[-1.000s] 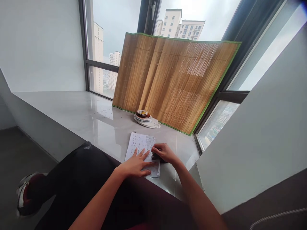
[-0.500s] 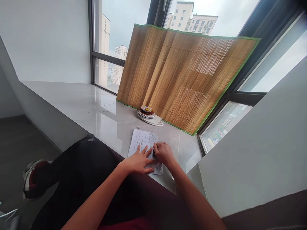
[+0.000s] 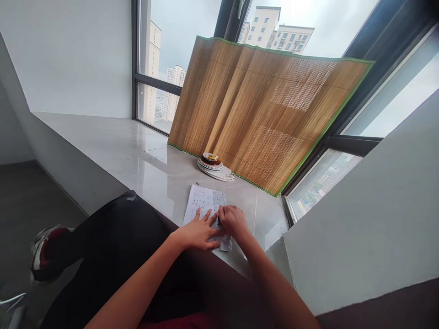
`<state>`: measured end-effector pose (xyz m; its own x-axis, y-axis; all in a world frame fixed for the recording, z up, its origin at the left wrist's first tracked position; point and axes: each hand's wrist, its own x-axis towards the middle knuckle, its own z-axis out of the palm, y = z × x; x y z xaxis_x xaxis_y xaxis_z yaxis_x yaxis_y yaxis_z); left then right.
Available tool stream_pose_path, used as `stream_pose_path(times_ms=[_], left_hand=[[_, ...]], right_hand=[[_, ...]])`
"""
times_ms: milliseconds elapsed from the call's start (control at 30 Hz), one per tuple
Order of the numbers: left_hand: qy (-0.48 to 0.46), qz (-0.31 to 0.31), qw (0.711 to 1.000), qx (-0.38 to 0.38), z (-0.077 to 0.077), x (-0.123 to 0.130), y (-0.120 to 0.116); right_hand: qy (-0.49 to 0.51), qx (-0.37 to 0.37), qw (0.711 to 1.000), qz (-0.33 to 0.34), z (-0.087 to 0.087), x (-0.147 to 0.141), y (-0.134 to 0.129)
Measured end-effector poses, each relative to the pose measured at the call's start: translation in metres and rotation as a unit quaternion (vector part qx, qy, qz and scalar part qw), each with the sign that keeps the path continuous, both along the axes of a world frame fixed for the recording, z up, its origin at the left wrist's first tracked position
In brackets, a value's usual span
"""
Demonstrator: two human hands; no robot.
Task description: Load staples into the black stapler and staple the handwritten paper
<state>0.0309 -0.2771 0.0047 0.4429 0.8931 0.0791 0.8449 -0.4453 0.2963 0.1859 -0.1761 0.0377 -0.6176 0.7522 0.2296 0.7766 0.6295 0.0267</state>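
A sheet of paper (image 3: 199, 201) covered with handwriting lies on the pale, glossy window ledge. Flat across its lower part rests my left hand (image 3: 200, 231), fingers spread, nothing held. My right hand (image 3: 233, 221) is closed at the paper's right edge, close to the left fingertips. Between its fingers a small dark object (image 3: 219, 220) shows in part; most of it is hidden, so its exact kind cannot be told. A tiny pale piece (image 3: 197, 183) lies just beyond the paper's top edge.
Beyond the paper stands a stack of plates (image 3: 211, 167) with a small patterned dish on top. A bamboo mat (image 3: 267, 109) with green edging leans against the windows. My bent leg (image 3: 113, 237) runs along the ledge's front edge. A white wall (image 3: 363, 219) rises on the right.
My right hand has shifted very slightly on the paper. The left hand stays in place. The whole view has tilted a little.
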Motion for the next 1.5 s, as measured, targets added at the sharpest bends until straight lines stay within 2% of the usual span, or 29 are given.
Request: stream_pose_path(times_ms=[233, 400, 533, 667, 767, 833, 867, 1000, 1067, 1200, 1300, 1333, 1400, 1433, 1500], left_hand=[[0.01, 0.001, 1.0, 0.002, 0.0, 0.0, 0.001], [0.002, 0.002, 1.0, 0.002, -0.003, 0.0, 0.002], [-0.004, 0.005, 1.0, -0.004, -0.004, -0.002, 0.003], [-0.007, 0.002, 1.0, -0.004, -0.001, -0.002, 0.001], [0.004, 0.005, 1.0, -0.006, 0.002, -0.002, -0.001], [0.007, 0.007, 1.0, -0.009, 0.003, -0.001, -0.001], [0.007, 0.007, 1.0, -0.01, 0.003, -0.001, -0.001], [-0.002, 0.017, 1.0, -0.018, 0.005, -0.002, -0.001], [-0.009, 0.019, 0.999, -0.025, 0.006, -0.002, -0.001], [-0.014, 0.021, 0.999, -0.028, 0.006, -0.002, -0.001], [-0.011, 0.034, 0.999, -0.026, 0.004, -0.003, 0.001], [-0.012, 0.042, 0.999, -0.024, 0.003, -0.003, 0.002], [-0.015, 0.059, 0.998, -0.012, 0.001, -0.004, 0.005], [-0.017, 0.067, 0.998, -0.004, 0.0, -0.005, 0.006], [-0.023, 0.075, 0.997, 0.01, -0.002, -0.007, 0.009]], right_hand=[[-0.043, 0.014, 0.996, 0.077, 0.004, 0.003, 0.0], [-0.087, 0.047, 0.991, 0.089, -0.001, 0.003, 0.0], [-0.086, 0.056, 0.991, 0.09, -0.009, 0.001, -0.002], [-0.065, 0.052, 0.989, 0.119, -0.012, 0.0, 0.0], [0.043, -0.01, 0.993, 0.106, -0.009, 0.003, 0.009], [0.131, -0.072, 0.982, 0.115, -0.004, 0.009, 0.019], [0.16, -0.106, 0.971, 0.141, 0.0, 0.014, 0.025], [0.148, -0.256, 0.908, 0.297, 0.018, 0.042, 0.048], [0.118, -0.298, 0.892, 0.318, 0.024, 0.06, 0.062], [0.128, -0.284, 0.916, 0.252, 0.021, 0.088, 0.093], [0.222, -0.2, 0.947, 0.116, 0.013, 0.087, 0.106], [0.272, -0.159, 0.947, 0.061, 0.01, 0.081, 0.106], [0.367, -0.086, 0.926, -0.014, 0.002, 0.063, 0.099], [0.397, -0.07, 0.915, -0.019, -0.001, 0.053, 0.093], [0.419, -0.061, 0.906, 0.015, -0.009, 0.032, 0.079]])
